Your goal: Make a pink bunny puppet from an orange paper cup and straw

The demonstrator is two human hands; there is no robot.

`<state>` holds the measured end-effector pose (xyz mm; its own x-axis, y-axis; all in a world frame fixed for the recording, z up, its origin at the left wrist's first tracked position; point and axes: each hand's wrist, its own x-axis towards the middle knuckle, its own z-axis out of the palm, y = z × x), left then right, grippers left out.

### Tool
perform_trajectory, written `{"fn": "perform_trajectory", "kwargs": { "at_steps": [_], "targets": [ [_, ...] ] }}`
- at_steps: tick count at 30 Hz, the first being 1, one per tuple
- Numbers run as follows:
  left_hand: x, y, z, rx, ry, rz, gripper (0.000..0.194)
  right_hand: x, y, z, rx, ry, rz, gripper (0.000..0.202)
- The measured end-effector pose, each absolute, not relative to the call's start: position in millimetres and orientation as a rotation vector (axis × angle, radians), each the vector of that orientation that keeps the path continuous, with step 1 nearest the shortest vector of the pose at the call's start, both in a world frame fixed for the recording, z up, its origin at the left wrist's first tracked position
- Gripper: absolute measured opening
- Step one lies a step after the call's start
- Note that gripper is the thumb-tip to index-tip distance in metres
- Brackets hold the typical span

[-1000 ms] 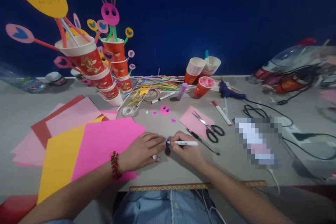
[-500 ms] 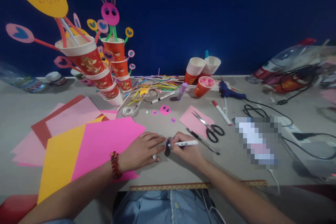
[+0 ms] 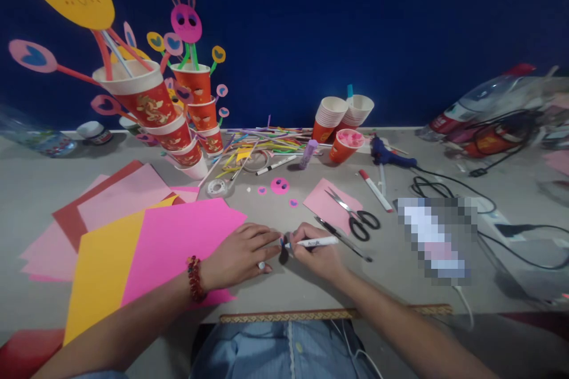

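My right hand [image 3: 316, 253] grips a white acrylic marker [image 3: 320, 241] in a writing hold. The marker's tip meets a small piece [image 3: 281, 241] with blue and red on it, mostly hidden between my hands. My left hand [image 3: 244, 251] lies flat with its fingers stretched out, the fingertips touching that small piece. Part of the left palm and wrist rests over a bright pink sheet [image 3: 178, 249]. Just ahead lie a pink paper face [image 3: 280, 185] with dark eyes and two small pink discs with purple hearts.
Scissors [image 3: 355, 216] lie on pink paper [image 3: 315, 198], beside a black pen [image 3: 342, 238]. A blue glue gun [image 3: 391, 157] with cable stands right. Decorated cup figures [image 3: 151, 106] rise at the left behind paper sheets. Stacked cups [image 3: 329, 118] and colourful pipe cleaners [image 3: 271, 145] line the back.
The marker in my right hand has shifted very slightly to the right and tilts a little differently. My left hand stays in place.
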<state>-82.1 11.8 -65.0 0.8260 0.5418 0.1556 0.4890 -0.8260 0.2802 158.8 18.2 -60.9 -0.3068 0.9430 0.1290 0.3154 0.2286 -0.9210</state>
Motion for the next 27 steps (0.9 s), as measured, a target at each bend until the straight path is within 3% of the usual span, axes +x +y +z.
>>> {"fn": "perform_trajectory", "kwargs": {
  "at_steps": [8, 14, 27],
  "targets": [
    [-80.4, 11.7, -63.3, 2.792, 0.802, 0.337, 0.041, 166.4, 18.2, -53.3, -1.214, -1.587, 0.97, 0.013],
    [-80.0, 11.1, -62.8, 2.794, 0.808, 0.354, 0.04, 175.0, 21.6, -55.0, -1.29, -1.597, 1.116, 0.003],
    [-78.4, 10.1, -62.7, 2.77, 0.829, 0.379, 0.038, 175.5, 19.6, -57.9, -1.23, -1.658, 0.994, 0.009]
  ]
}}
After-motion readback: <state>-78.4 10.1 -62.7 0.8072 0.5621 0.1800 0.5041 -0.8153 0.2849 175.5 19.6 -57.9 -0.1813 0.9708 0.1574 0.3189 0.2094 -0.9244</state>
